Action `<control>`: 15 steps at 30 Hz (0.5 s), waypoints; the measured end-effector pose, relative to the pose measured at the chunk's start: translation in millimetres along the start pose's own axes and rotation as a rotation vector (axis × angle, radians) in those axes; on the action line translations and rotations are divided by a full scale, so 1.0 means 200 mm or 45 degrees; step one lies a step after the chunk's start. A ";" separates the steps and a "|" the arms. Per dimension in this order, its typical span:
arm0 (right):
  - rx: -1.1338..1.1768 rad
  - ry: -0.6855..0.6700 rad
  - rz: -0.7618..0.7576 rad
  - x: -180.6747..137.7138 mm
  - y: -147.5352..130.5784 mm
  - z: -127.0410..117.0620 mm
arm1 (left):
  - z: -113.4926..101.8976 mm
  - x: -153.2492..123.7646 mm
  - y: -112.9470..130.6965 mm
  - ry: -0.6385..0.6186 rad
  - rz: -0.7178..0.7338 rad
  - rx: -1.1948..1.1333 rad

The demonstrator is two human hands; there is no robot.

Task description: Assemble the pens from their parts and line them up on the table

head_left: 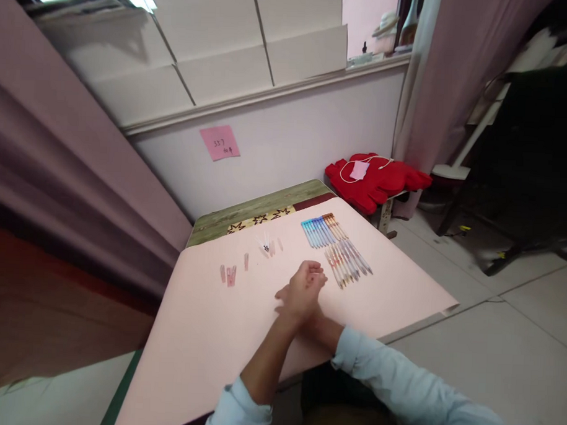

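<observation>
My forearms cross over the pink-covered table [190,339]. My left hand [304,291] lies on top, its fingers loosely bent and nothing visible in them. Beneath it my right hand [285,301] is partly hidden; its fingertips stick out to the left, apart from each other. Just right of the hands is a slanted row of whitish pens [349,264] with grey and brown parts. Beyond these lie blue pens [317,231] beside brown-topped pens [335,227]. Small pinkish flat pieces [231,276] and a little cluster of white and dark slender pieces [266,245] are to the left.
A green wooden surface [208,230] shows past the cover's far edge. A red cushion-like item [377,182] with a white cord sits at the back right. A pink paper note [219,143] is on the wall. Purple curtains [82,131] hang at the left.
</observation>
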State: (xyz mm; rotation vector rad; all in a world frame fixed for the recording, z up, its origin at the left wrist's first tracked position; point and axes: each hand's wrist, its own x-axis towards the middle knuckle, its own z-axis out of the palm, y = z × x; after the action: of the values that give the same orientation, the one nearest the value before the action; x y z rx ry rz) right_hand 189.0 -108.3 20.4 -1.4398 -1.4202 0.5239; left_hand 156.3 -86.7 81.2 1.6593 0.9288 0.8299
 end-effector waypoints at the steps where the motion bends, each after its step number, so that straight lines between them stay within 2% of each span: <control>1: -0.044 0.029 -0.007 0.00 0.03 -0.06 | -0.05 -0.06 0.04 0.046 0.162 0.044; 3: -0.268 0.102 -0.041 0.01 0.09 -0.21 | -0.18 -0.16 0.10 0.215 0.386 0.126; 6: -0.714 0.266 -0.002 0.05 0.22 -0.42 | -0.35 -0.28 0.06 0.361 0.443 0.166; 8: -0.889 0.267 0.088 0.09 0.32 -0.52 | -0.43 -0.32 -0.05 0.379 0.399 0.246; 10: -0.979 0.166 0.144 0.13 0.40 -0.58 | -0.47 -0.36 -0.20 0.338 0.353 0.468; 13: -1.059 -0.045 0.114 0.15 0.48 -0.61 | -0.47 -0.42 -0.43 0.250 0.339 0.853; 15: -1.092 -0.123 0.054 0.15 0.51 -0.61 | -0.45 -0.46 -0.54 0.233 0.342 1.017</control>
State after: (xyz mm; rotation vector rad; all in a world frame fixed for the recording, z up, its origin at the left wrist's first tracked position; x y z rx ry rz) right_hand 348.7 -103.9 -7.6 -2.1289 -1.7987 -0.0261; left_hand 16.1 -107.9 -8.1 2.4662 1.2853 0.8518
